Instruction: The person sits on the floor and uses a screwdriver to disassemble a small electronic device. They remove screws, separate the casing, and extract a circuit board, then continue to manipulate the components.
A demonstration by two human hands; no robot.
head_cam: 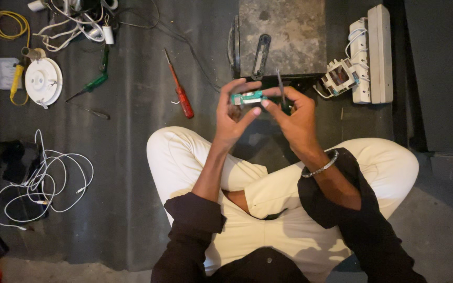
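2 hands meet above my crossed legs (289, 209), and I see both at work on 1 small part. My left hand (233, 118) pinches a green-and-white circuit board (248, 97) between thumb and fingertips, fingers curled narrow around it. My right hand (295, 118) grips a thin dark tool (281, 86), fingers closed on its handle, shaft pointing to 12 o'clock just beside the board; a bracelet (322, 167) circles that wrist. The board sits at centre, in front of a worn metal box (281, 31) at 12 o'clock. A red screwdriver (180, 86) lies on the floor at 10 o'clock from the hands, a green one (91, 85) farther that way. A white power strip (373, 52) lies at 2 o'clock. White cable (43, 178) coils at 8 o'clock, a round white fitting (43, 81) at 10 o'clock.
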